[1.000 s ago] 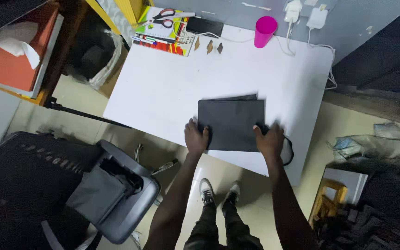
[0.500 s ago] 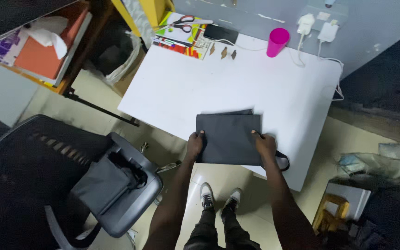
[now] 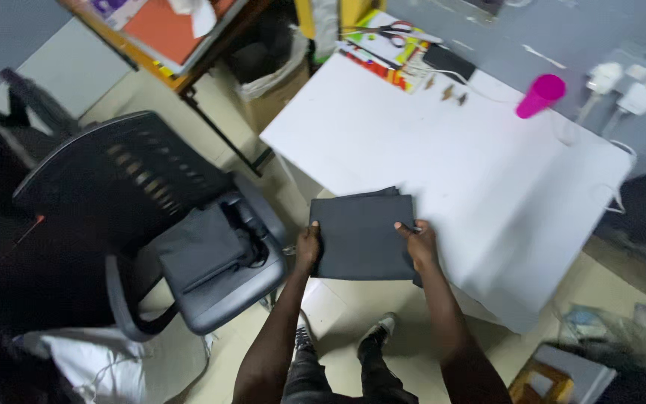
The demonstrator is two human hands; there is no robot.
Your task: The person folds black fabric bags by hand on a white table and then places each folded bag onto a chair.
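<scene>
While held at the near edge of the white table (image 3: 443, 157), the folded dark cloth (image 3: 360, 236) is pinched at its sides by left hand (image 3: 308, 247) and right hand (image 3: 419, 243), fingers clamped on it; pink cup (image 3: 538, 96) stands at the table's far side

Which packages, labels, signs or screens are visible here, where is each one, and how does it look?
Printed sheet or booklet: far corner of the white table, under scissors; rectangular, yellow, green and red.
Flat box or board: on the wooden shelf at upper left; orange with a purple printed corner.
No screens or signs visible.
</scene>
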